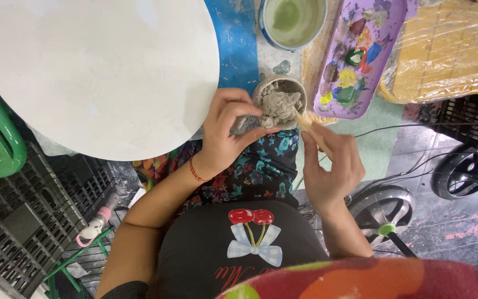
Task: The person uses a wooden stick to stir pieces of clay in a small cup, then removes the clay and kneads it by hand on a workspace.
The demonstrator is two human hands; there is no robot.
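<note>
The left hand (225, 135) curls its fingers around the side of a small round cup of lumpy grey clay (279, 101), steadying it above the flowered lap. The right hand (330, 163) pinches a thin pale wooden stick (310, 123), whose tip touches the clay. A big white round disc (95, 72) crowds the left. Behind the cup sit a bowl of greenish water (292, 21) and a purple paint tray (363, 55).

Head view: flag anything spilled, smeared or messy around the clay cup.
Paint is smeared in mixed blobs across the purple tray, and the blue mat under the clay cup carries pale splatter. Left hand steadies the cup; right hand works a wooden stick.
</note>
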